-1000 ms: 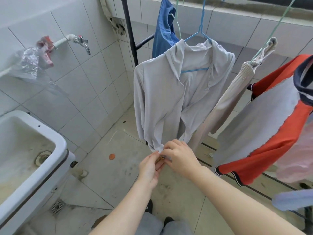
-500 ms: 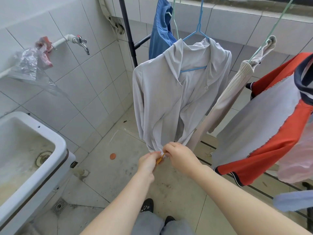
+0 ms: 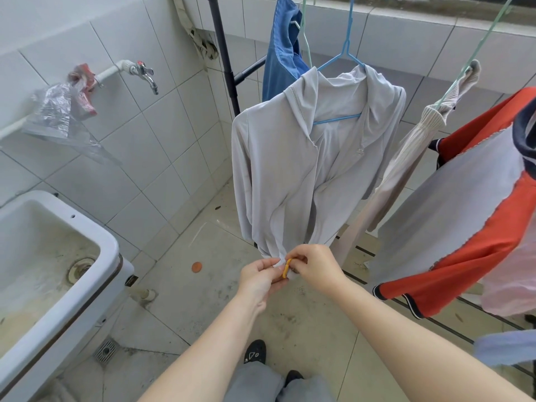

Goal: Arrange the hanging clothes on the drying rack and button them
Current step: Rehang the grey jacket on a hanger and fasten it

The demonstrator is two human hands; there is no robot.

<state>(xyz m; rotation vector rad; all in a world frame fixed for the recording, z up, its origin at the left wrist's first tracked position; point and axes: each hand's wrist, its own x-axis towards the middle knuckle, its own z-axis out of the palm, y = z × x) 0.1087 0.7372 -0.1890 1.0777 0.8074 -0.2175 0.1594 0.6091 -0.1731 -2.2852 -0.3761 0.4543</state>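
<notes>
You hold the bottom hem of the grey hooded top (image 3: pixel 304 175) just below centre frame.
Your left hand (image 3: pixel 258 275) and right hand (image 3: pixel 316 266) each pinch a lower front edge with curled fingers, and a small yellow piece (image 3: pixel 286 268) sits between them. Bare floor (image 3: pixel 203 285) opens at lower left toward the sink (image 3: pixel 111 250). A red-and-grey garment (image 3: pixel 464 227) crowds the right edge.

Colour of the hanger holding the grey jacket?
Light blue hanger; the head view, the only one, shows it clearly.
</notes>
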